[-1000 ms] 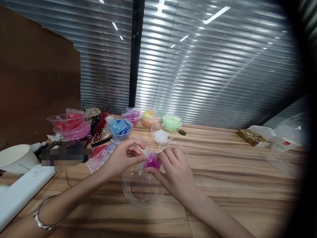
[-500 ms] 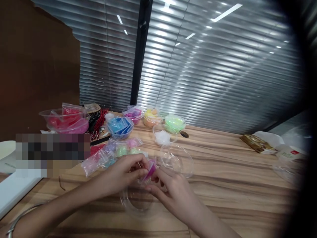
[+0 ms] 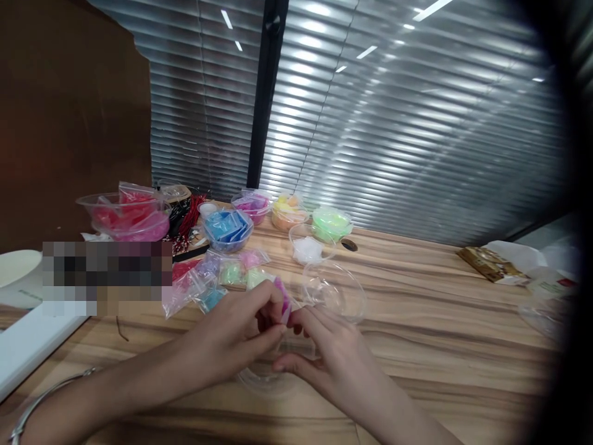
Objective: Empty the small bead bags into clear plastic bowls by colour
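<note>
My left hand [image 3: 236, 337] and my right hand [image 3: 324, 358] meet over a clear round plastic lid [image 3: 273, 378] on the wooden table [image 3: 440, 346]. Between their fingertips they pinch a small clear bag of magenta stuff [image 3: 283, 301], mostly hidden by the fingers. A bangle sits on my left wrist. An empty clear plastic bowl [image 3: 334, 289] stands just behind my right hand. Several small bags of coloured stuff [image 3: 217, 279] lie left of the hands.
A row of clear bowls stands at the back: red [image 3: 124, 214], blue [image 3: 228, 227], purple [image 3: 252, 205], orange [image 3: 288, 215], green [image 3: 330, 224], white [image 3: 306, 246]. A white cup [image 3: 18, 272] and white box are at left. Wrappers and plastic lie at far right [image 3: 493, 264]. Blinds behind.
Both hands have drawn closer to me and closed round the magenta bag, which now shows less. The camera has tilted, so more small bags show left of the hands.
</note>
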Demonstrator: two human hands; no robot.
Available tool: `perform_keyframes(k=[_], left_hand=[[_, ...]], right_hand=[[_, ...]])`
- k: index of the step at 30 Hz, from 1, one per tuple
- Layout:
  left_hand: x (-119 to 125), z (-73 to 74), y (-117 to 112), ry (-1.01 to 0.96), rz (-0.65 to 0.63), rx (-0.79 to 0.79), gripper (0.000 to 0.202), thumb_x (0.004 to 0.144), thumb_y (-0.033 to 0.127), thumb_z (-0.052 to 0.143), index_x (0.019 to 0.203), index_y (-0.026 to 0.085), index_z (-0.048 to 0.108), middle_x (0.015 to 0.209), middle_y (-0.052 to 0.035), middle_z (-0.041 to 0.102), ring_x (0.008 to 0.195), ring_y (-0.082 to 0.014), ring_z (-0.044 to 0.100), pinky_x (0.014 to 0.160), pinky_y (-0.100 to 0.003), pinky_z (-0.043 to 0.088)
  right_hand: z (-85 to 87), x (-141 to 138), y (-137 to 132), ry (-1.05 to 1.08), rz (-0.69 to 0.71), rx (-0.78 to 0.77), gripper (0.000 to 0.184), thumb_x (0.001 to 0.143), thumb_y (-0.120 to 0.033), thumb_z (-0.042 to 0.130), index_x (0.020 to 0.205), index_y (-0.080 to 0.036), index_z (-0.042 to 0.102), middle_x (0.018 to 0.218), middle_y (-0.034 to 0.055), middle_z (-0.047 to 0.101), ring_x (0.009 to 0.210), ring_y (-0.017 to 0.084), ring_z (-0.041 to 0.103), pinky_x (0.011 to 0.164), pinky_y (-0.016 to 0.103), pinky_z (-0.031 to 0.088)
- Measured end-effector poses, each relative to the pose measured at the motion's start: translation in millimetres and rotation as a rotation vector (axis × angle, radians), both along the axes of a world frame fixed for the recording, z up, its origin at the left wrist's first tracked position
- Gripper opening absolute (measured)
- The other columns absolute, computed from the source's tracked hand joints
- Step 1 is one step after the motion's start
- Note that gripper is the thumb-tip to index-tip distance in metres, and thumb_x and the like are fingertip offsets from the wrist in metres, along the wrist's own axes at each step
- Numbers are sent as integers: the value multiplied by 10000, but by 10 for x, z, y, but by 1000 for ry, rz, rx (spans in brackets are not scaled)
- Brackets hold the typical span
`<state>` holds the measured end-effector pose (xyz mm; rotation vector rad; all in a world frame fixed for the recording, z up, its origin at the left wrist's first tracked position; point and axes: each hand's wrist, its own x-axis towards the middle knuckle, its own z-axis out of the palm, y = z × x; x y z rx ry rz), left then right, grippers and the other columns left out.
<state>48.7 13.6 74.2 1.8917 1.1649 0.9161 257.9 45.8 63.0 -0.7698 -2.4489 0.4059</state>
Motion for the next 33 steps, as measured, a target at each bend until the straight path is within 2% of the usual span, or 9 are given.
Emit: perform_keyframes(k=[4, 9, 12, 18, 20, 24, 26, 30, 33], left_hand=[[42, 37, -10, 24, -59, -104, 122, 919, 227, 560, 831, 186, 488, 762, 46, 567, 672, -87, 516, 580, -190, 367], [40, 32, 14, -7, -96, -137, 135, 903, 210, 581, 806, 176, 492, 777, 44, 554, 702, -91, 502, 607, -205, 352], [21, 16, 34, -84, -101, -191, 134, 894, 209, 582, 800, 175, 492, 769, 39, 553, 696, -96, 499, 594, -203, 356], [8, 9, 73, -241, -157, -266, 161, 900, 258, 592, 815, 166, 491, 757, 29, 560, 674, -93, 504, 581, -194, 374], [13, 3, 82, -228, -155, -258, 166, 892, 260, 603, 811, 164, 493, 758, 29, 549, 673, -89, 488, 582, -193, 367], [56, -67, 82, -210, -134, -268, 115, 851, 167, 558, 805, 180, 453, 769, 39, 536, 668, -89, 509, 569, -198, 365], [87, -110, 73, -180, -85, -242, 128, 808, 138, 538, 780, 189, 424, 734, 52, 514, 626, -86, 478, 538, -201, 340], [113, -128, 47, -39, 28, -123, 152, 752, 126, 524, 729, 194, 390, 671, 66, 458, 602, -90, 397, 530, -222, 294], [94, -94, 36, 11, 81, -80, 151, 742, 111, 502, 734, 198, 378, 654, 70, 435, 599, -94, 372, 534, -231, 274]], right_hand=[[-60, -49, -16, -80, -12, -167, 308, 847, -435, 731, 853, -162, 590, 820, 45, 663, 736, 200, 597, 612, 280, 402], [-8, -47, -49, -102, 20, -456, 111, 939, -297, 614, 899, -194, 610, 839, -2, 646, 732, 147, 563, 633, 254, 373], [48, -45, -42, -33, 83, -649, 86, 966, -235, 549, 901, -219, 602, 836, -39, 629, 752, 115, 546, 665, 226, 381], [50, -37, 34, 30, 155, -961, 182, 955, -304, 513, 840, -182, 583, 727, -22, 568, 673, 116, 518, 614, 229, 386], [34, -41, 45, 35, 152, -950, 199, 950, -315, 500, 838, -176, 587, 704, -20, 552, 639, 114, 500, 583, 231, 366], [-6, -73, 24, 29, 94, -742, 180, 867, -171, 465, 715, -176, 561, 618, -38, 485, 579, 99, 438, 538, 233, 291], [-23, -90, 9, 45, 68, -692, 196, 828, -133, 433, 665, -176, 532, 591, -42, 466, 566, 95, 422, 533, 233, 279], [-26, -90, 19, 61, -20, -604, 196, 802, -138, 415, 626, -178, 492, 561, -52, 422, 537, 86, 379, 518, 233, 256], [-7, -60, 58, 76, -91, -573, 221, 789, -156, 417, 570, -181, 399, 528, -55, 344, 515, 84, 330, 495, 236, 225]])
